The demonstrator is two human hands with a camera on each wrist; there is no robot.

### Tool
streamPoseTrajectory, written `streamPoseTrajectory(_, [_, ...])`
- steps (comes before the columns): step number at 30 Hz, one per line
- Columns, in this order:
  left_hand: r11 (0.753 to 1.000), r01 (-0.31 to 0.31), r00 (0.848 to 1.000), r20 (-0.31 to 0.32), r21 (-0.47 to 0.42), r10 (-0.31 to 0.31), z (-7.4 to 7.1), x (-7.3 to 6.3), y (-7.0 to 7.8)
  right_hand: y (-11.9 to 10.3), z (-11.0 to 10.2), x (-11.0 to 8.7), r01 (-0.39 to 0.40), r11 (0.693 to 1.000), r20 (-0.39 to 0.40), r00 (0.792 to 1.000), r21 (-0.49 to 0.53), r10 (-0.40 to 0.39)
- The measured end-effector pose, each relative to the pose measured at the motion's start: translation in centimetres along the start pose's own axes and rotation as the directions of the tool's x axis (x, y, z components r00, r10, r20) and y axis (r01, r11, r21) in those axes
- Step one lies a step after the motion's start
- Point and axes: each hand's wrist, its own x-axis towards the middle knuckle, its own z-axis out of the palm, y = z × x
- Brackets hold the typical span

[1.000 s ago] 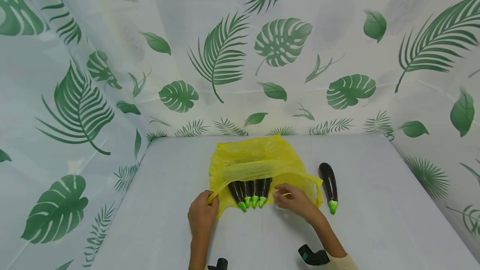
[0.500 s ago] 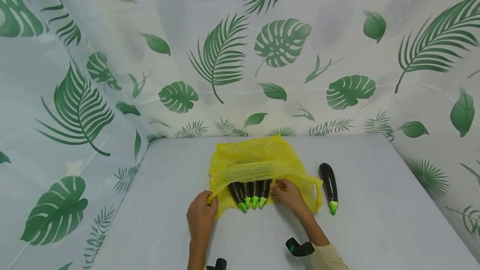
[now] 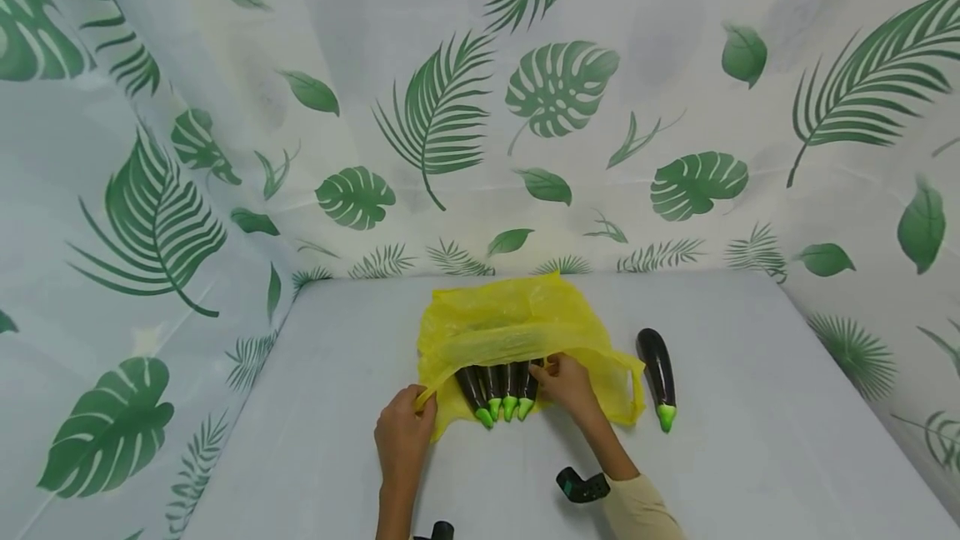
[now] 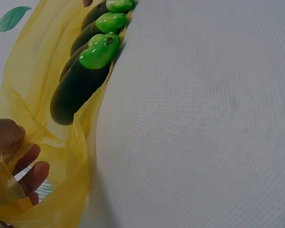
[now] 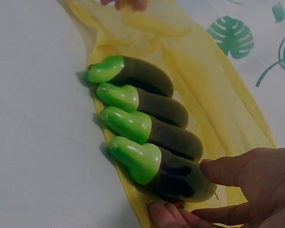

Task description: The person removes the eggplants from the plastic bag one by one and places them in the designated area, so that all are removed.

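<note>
Several dark eggplants with bright green stem ends (image 5: 126, 124) lie side by side in the mouth of a yellow plastic bag (image 3: 517, 307). My left hand (image 3: 405, 430) grips the bag's left handle, its fingers curled through the yellow film (image 4: 61, 190) in the left wrist view. At the right end of the row, my right hand (image 3: 564, 382) has its thumb on top of the nearest eggplant (image 5: 180, 178) and its fingers along the side, under the bag's upper layer. The far ends of the row are hidden beneath that film.
Another eggplant (image 3: 657, 373) lies alone on the white tabletop (image 3: 735, 407), right of the bag. Leaf-printed cloth walls (image 3: 480, 123) stand behind and at both sides. The bag's right handle loop (image 3: 637, 394) spreads beside my right wrist.
My right hand has moved left from the open bag edge onto the rightmost eggplant of the row. My left hand stays at the bag handle.
</note>
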Motion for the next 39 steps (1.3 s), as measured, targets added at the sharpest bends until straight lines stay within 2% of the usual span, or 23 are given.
streamPoseTrajectory(4, [1.0, 0.005, 1.0, 0.005, 0.006, -0.005, 0.0, -0.2, 0.0, -0.1, 0.4, 0.0, 0.03, 0.999, -0.033, 0.999, -0.033, -0.031])
streamPoseTrajectory(11, [1.0, 0.005, 1.0, 0.004, 0.021, -0.005, -0.1, -0.1, -0.1, -0.4, 0.8, 0.2, 0.045, 0.999, -0.056, 0.997, -0.029, -0.046])
streamPoseTrajectory(28, [1.0, 0.007, 1.0, 0.0, 0.012, -0.007, -0.2, -0.1, 0.1, -1.3, 1.7, -0.1, 0.139, 0.99, -0.112, 0.984, -0.025, -0.141])
streamPoseTrajectory(39, [1.0, 0.017, 1.0, 0.008, 0.015, -0.017, -0.2, 0.0, 0.1, -1.1, 2.3, 0.0, 0.182, 0.979, -0.17, 0.966, -0.091, -0.196])
